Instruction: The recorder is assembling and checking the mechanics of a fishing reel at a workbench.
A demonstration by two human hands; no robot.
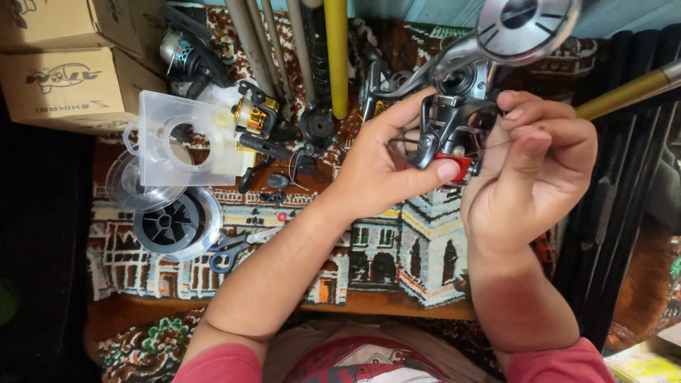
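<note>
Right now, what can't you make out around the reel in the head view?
- Fishing reel: its lower body is hidden behind the left hand and right hand.
- Reel spool: blurred, close to the camera, and cut off by the top edge.
- Fishing line: too thin to trace between the fingers.
- Rods: upper lengths cut off by the top edge.
- Scissors: the blades are hard to tell against the patterned cloth.
</note>
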